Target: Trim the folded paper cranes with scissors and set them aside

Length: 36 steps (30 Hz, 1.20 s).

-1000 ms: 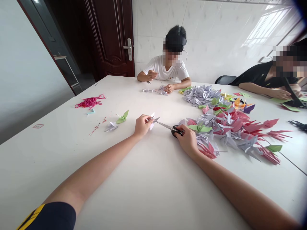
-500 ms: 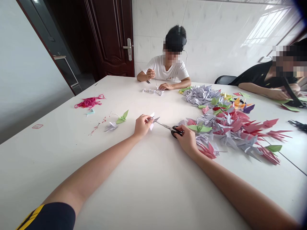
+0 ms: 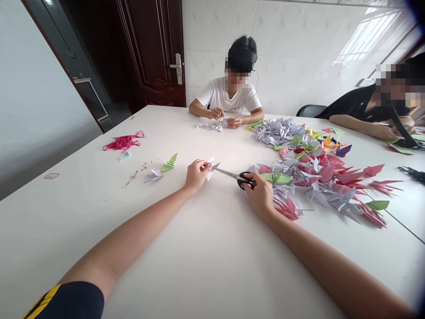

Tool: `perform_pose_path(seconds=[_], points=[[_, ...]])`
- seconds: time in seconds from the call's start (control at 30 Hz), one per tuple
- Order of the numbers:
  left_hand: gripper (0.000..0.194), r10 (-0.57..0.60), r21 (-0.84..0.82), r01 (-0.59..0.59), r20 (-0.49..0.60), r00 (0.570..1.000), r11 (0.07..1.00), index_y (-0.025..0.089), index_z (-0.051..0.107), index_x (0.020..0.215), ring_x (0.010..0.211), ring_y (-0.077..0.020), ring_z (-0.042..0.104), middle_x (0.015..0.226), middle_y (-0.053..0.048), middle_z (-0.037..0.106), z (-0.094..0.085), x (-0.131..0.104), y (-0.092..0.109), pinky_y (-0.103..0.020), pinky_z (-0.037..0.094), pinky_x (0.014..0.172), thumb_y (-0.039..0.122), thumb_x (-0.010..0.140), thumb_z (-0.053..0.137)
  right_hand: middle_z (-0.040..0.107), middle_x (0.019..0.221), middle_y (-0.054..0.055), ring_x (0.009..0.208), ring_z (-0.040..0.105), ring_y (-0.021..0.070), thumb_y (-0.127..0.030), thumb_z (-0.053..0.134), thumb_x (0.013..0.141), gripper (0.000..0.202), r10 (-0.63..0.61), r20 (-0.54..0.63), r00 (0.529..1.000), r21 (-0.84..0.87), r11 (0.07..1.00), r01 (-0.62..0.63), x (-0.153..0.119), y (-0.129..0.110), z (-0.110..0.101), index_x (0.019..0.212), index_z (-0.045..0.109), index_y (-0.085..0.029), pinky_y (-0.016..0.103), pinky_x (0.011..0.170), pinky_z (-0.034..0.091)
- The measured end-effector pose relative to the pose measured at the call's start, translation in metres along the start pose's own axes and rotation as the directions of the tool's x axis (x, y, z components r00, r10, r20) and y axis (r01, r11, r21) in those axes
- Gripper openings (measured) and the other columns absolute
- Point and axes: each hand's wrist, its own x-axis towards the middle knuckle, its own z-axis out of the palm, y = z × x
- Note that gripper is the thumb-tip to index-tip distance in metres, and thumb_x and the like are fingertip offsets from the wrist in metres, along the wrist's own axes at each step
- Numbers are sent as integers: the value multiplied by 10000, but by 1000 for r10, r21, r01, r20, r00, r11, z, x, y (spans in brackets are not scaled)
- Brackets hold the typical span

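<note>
My left hand pinches a pale lilac paper crane over the middle of the table. Black-handled scissors are in my right hand, fingers in the handle loops. The blades point left and their tips reach the crane's edge; whether they touch paper is too small to tell. Left of my left hand, a green paper crane and a lilac paper crane lie side by side on the white table.
A heap of folded cranes lies just beyond my right hand. Pink string, a pale blue scrap and red bits lie on the left. Opposite, a person handles folded paper; another person leans at the right.
The scissors' handles have spread apart and my right hand has shifted slightly. My left hand stays with the crane. Opposite, the person's raised hand has come down to the paper.
</note>
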Motion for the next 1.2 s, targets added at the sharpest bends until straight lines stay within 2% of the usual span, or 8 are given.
perform_pose_path(seconds=[0.4,0.87,1.2], points=[[103,34,8,-34,-14,999,999,187,669,794,709,-136,562,878,-27,650,0,-2,3,-272,467,698,265,846,627,723,801,56,627,553,187,-394,670,689,248,69,91,993,199,976,-86,6,6,3,838,700,-198,317,617,438],[100,-8,-1,8,10,1000,1000,181,675,788,700,-133,562,900,-31,662,1,-1,1,-274,472,697,258,836,633,704,762,43,642,548,189,-348,649,681,248,83,74,994,123,988,-91,6,4,1,868,715,-199,315,627,419],[111,-22,-12,22,3,1000,1000,180,676,798,698,-134,567,906,-34,660,1,0,1,-278,479,700,274,836,630,698,757,43,634,546,184,-344,659,675,240,80,89,993,153,984,-93,7,2,0,859,711,-200,315,629,435]])
